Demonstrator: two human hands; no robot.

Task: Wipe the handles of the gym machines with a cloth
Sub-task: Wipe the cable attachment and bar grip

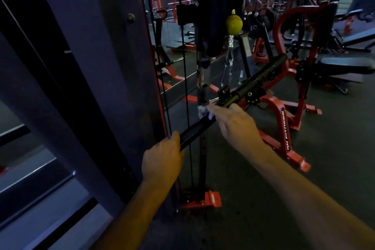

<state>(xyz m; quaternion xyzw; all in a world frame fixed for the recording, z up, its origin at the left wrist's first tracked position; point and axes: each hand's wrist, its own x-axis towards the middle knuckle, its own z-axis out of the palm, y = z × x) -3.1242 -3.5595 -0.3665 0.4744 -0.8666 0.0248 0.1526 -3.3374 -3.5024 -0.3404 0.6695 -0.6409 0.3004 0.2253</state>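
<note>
Dim gym floor with red machines behind. At a cable station, a black bar handle (239,95) slants across centre view. Left hand (162,160) clamps its near end, probably steadying it. Right hand (233,122) presses a pale cloth (203,111) around the middle. Cables (185,67) and a yellow-green stopper ball (234,24) hang close behind.

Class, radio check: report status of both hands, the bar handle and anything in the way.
Left hand grips near end of the black bar handle. Right hand holds white cloth on bar's middle. Black cables run close behind; nothing blocking.
</note>
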